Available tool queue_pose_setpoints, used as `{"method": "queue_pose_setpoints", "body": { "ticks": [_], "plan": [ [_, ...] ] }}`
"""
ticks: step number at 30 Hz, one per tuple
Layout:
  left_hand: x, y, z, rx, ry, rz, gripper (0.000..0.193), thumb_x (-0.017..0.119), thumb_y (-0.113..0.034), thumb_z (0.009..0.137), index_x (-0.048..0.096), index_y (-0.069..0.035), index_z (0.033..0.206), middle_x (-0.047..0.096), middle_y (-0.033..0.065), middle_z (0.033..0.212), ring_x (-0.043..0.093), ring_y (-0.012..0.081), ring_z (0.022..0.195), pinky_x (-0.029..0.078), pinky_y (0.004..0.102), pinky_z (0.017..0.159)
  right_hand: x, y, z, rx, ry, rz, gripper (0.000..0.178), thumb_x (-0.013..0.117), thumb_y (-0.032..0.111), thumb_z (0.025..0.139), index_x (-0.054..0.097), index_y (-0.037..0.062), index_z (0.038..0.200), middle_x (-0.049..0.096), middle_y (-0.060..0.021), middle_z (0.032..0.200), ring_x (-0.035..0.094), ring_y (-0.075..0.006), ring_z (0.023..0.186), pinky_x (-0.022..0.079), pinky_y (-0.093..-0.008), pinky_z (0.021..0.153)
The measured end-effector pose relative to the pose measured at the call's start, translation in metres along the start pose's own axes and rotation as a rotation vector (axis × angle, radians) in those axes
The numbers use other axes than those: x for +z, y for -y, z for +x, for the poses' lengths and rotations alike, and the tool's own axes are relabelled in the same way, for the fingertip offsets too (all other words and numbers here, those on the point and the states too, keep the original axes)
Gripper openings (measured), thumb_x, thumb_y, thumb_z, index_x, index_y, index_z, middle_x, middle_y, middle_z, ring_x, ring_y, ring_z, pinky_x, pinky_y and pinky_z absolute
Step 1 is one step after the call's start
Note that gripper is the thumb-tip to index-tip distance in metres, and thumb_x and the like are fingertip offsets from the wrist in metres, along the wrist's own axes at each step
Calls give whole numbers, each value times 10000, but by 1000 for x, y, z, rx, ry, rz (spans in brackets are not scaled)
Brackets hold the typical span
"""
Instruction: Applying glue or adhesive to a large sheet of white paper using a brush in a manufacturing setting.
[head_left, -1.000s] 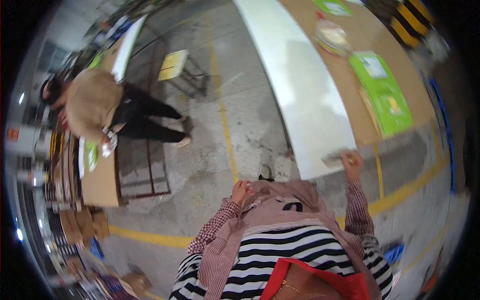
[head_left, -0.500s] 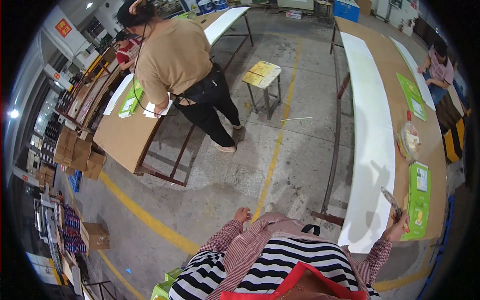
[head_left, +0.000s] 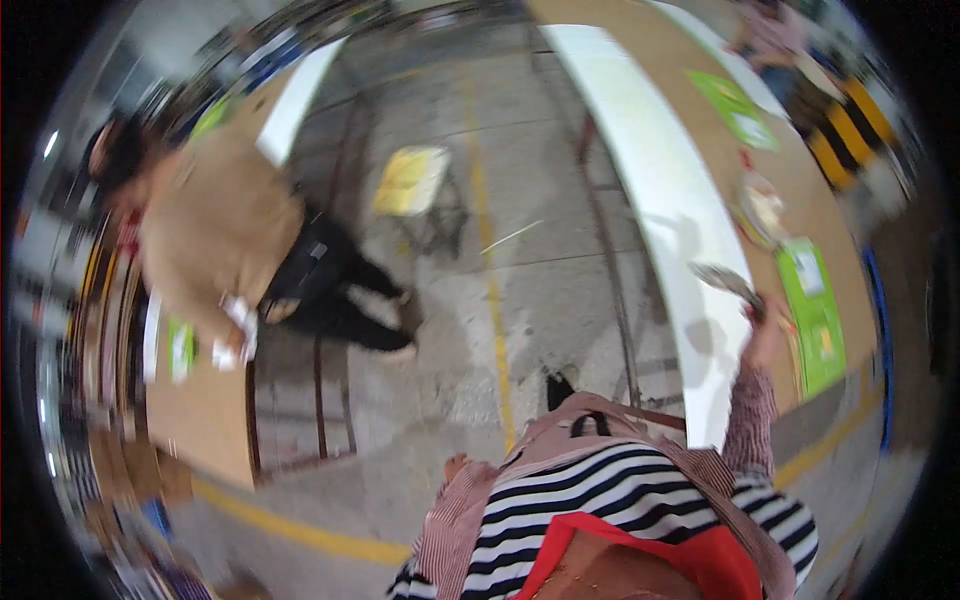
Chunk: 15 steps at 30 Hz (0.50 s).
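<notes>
My right hand [head_left: 768, 325] is closed around the handle of a grey, paddle-shaped tool [head_left: 724, 281]; blur hides its exact kind. The tool's broad end is over the long white strip [head_left: 655, 180] on the right-hand table. Just right of that hand lies a stack of green printed packages [head_left: 812, 318]. Beyond the stack stands a clear round bowl [head_left: 764, 212] with pale contents. My left hand [head_left: 455, 466] hangs low by my body, away from both tables. Its fingers are loosely apart, with nothing seen in them.
A person in a tan shirt [head_left: 222, 215] works at the left table [head_left: 195, 425], holding white paper. A yellow-topped stool [head_left: 412, 180] stands between the tables. Another person [head_left: 775, 40] sits across the right table [head_left: 690, 45], near more green packages [head_left: 732, 108].
My view has swung, shifting the tables and stool leftward. My right hand, still gripping the tool, is farther forward along the right table. The person in tan stands nearer on my left.
</notes>
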<state>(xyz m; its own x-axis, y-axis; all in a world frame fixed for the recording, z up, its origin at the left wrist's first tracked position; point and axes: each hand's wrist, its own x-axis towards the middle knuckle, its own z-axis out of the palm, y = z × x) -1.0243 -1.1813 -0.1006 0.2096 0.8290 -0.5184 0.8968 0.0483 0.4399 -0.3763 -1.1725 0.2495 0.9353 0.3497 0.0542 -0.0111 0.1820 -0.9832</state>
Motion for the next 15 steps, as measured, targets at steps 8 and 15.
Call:
{"method": "queue_pose_setpoints", "body": {
  "ticks": [8,15],
  "plan": [
    [-113,-1,140,37,270,-446,409,621,-308,788,567,-8,1062,607,186,958,586,351,892,472,421,778,59,57,3,-152,-139,316,129,577,143,856,554,16,863,625,-118,880,568,-150,619,474,-267,585],
    [-144,-118,291,-277,521,-954,407,630,-296,793,555,-22,1084,600,170,962,587,348,872,474,423,775,37,52,56,-264,-479,326,124,560,156,881,562,34,902,609,-74,872,579,-149,695,481,-272,640]
  ]
}}
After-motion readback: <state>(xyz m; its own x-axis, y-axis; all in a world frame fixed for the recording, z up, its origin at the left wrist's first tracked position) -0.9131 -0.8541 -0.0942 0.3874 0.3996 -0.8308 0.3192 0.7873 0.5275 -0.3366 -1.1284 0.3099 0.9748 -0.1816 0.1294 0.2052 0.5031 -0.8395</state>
